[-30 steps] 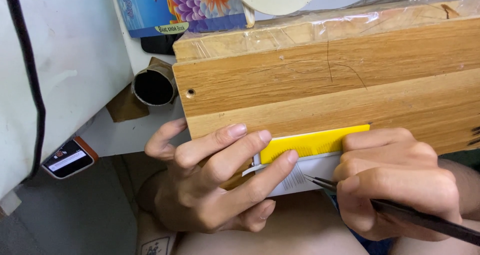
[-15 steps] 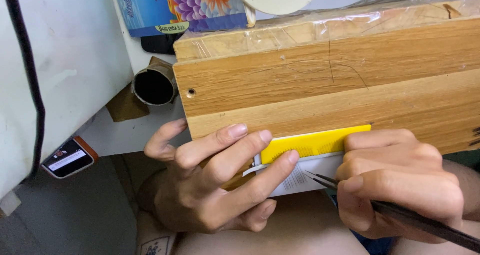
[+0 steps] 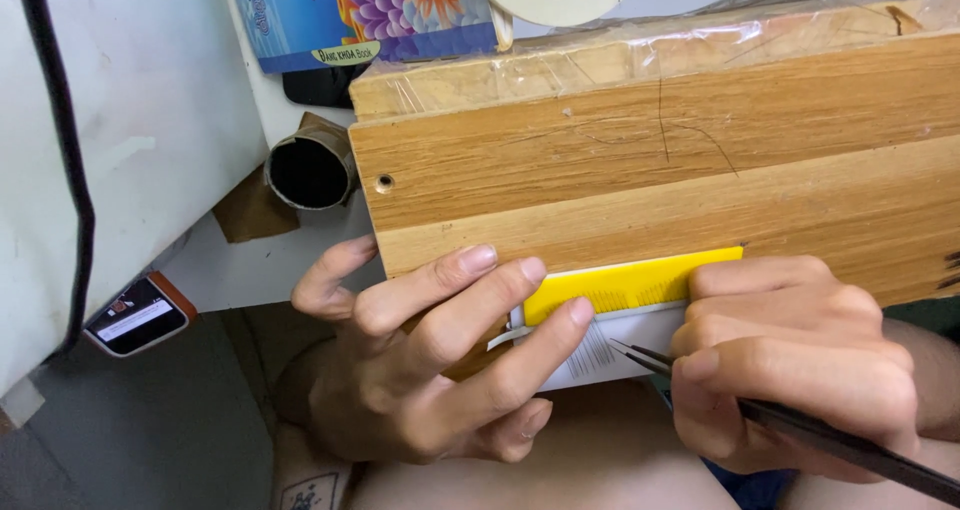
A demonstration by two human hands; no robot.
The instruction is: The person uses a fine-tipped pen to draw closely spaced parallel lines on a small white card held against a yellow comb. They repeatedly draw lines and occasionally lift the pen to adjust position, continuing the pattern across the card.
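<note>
Pinning a small yellow-and-white card package (image 3: 615, 300) against the lower edge of the pale wooden board (image 3: 650, 170), the left hand (image 3: 430, 370) lies spread, fingers flat. At lower right the right hand (image 3: 800, 360) pinches slim black tweezers (image 3: 640, 353), their tips nearly closed at the package's white part; picking at it looks underway, needing a steady, fine approach.

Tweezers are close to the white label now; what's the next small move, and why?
Probably ease the tweezers tips a touch further left onto the white label. The tips sit just at its edge, and the left hand pins the label and the yellow strip against the board, so it looks steady.
</note>
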